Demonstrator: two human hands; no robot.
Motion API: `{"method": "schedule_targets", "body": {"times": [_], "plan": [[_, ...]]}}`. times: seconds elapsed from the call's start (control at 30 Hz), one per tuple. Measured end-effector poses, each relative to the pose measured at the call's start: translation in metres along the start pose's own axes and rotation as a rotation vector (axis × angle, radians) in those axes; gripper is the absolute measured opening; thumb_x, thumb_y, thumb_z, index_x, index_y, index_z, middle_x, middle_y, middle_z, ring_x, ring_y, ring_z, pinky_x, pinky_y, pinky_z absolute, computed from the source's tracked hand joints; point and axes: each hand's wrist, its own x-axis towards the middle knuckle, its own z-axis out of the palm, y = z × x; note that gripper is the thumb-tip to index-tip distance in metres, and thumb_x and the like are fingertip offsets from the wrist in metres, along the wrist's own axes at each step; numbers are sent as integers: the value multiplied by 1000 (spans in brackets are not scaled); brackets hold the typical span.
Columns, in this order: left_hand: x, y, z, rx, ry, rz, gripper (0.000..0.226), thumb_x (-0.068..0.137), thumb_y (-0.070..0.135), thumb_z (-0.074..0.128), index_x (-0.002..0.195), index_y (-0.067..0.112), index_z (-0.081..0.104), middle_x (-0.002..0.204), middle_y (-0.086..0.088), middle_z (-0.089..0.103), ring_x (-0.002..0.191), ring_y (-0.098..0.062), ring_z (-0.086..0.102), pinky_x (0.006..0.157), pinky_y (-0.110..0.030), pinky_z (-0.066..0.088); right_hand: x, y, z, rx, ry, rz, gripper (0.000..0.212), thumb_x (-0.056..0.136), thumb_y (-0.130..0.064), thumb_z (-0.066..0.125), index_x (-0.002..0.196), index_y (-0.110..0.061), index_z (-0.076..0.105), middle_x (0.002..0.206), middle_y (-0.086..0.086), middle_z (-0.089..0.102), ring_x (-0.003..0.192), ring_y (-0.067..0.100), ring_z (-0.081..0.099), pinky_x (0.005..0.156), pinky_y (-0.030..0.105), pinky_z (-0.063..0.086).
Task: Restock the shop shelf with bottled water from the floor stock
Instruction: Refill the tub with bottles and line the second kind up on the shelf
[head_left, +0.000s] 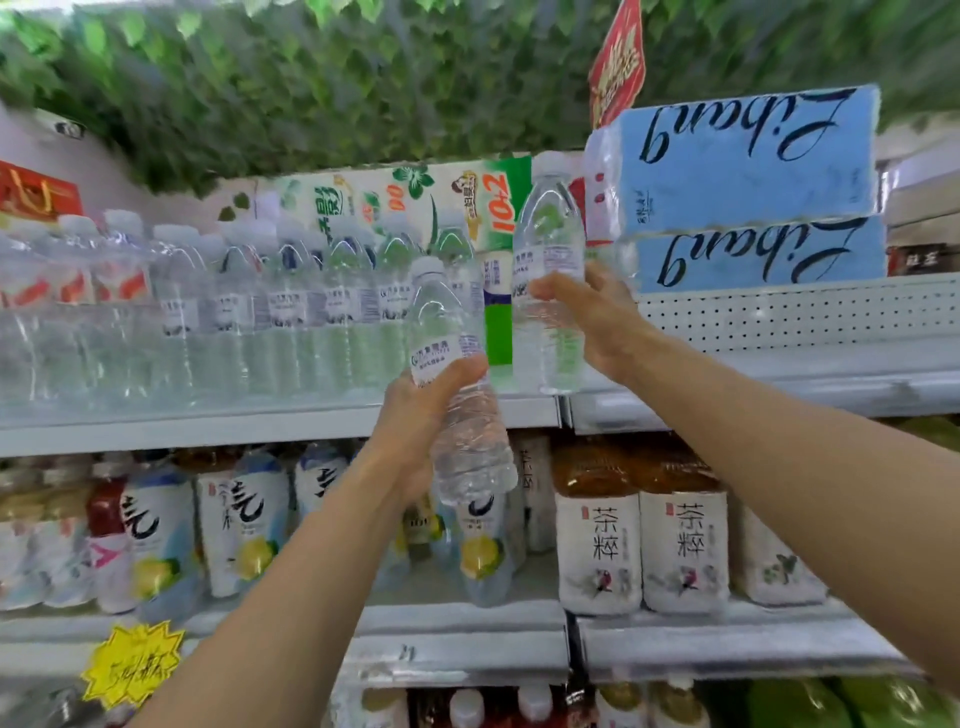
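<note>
Shop aisle, grey metal shelving, fake green leaves (260, 78) overhead, blurred. Upper shelf (208, 423) runs across mid-frame w/ a smooth painted lip. At right its back is a perforated panel (779, 317). Row of water bottles (285, 312) fills the shelf's left half: clear ribbed plastic, white caps, white labels, packed shoulder to shoulder. Behind them stands a printed green & white pack (441, 192).

Left hand (415, 410), centre frame, has fingers wrapped round the middle of the tilted bottle (470, 457). It's held in front of the shelf edge, base below lip level, cap leaning left. Right hand (597, 322) clamps the upright bottle (548, 234) from its right side, thumb at the label's lower edge. That one sits just right of the row, base at shelf level; can't tell if it touches the surface.

Upper right: two blue soft-wrapped packs (748, 161), stacked, script lettering upside down, just beside the upright bottle. Red hanging sign (618, 62) above them. Lower shelf: tea bottles (680, 545) w/ white sleeves & amber tops at right, lemon-drink bottles (249, 525) at left. Yellow starburst tag (132, 660) lower left.
</note>
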Motion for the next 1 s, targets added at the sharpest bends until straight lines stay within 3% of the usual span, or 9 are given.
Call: {"method": "schedule_targets", "body": {"times": [0.13,0.33,0.43,0.53,0.67,0.77,0.83,0.93,1.0], "plan": [[27,7,-16,-48,-46,-6,33,79,24,78,107,13,66,77,-1,71,70,-20,68,64,-33,54,30,20,17,-59,-50,17,47,66,-15,82,108,-9,63,103,5,72,104,22,65,94,38,47],[56,8,-32,-12,-75,17,39,77,28,79,111,13,67,83,0,74,73,-17,71,68,-32,53,52,36,24,-118,-139,43,6,65,-21,74,69,-20,70,82,-4,70,93,20,58,98,41,37],[64,7,-38,-12,-81,7,45,76,31,80,114,11,66,84,-1,74,73,-17,72,63,-29,53,58,41,19,-152,-140,88,34,56,-28,74,85,-14,68,101,3,68,111,30,57,114,51,26],[68,6,-42,-34,-83,-7,52,72,33,82,116,11,65,85,-3,74,74,-19,73,62,-30,55,51,42,14,-161,-139,96,50,54,-30,74,100,-16,61,114,6,63,118,28,53,113,59,26],[74,5,-37,-1,-77,28,90,54,49,89,129,12,59,108,-6,74,91,-22,73,74,-36,59,30,46,19,-478,-65,69,82,59,-49,86,129,-27,50,123,-4,63,115,18,57,96,40,43],[76,5,-32,-22,-84,21,64,71,37,83,124,10,61,101,-6,75,78,-14,74,56,-24,56,25,55,22,-722,48,51,117,29,-72,84,129,-22,48,119,-5,64,105,17,63,95,38,49],[78,6,-27,-30,-84,10,62,71,35,83,123,9,62,98,-5,75,77,-14,74,55,-24,54,33,55,16,-739,58,65,106,34,-64,90,121,-17,54,113,-3,67,102,17,65,96,41,51],[76,8,-22,-10,-60,7,95,52,50,86,133,11,55,109,-2,73,91,-15,72,66,-29,53,37,48,12,-716,6,120,57,66,-26,89,112,-11,60,102,0,70,96,17,67,93,37,51],[78,8,-21,-13,-57,11,85,58,47,86,129,10,59,104,-2,74,86,-13,73,63,-27,53,40,48,10,-724,2,143,50,72,-21,85,113,-10,58,103,2,68,96,18,65,90,35,50]]}}
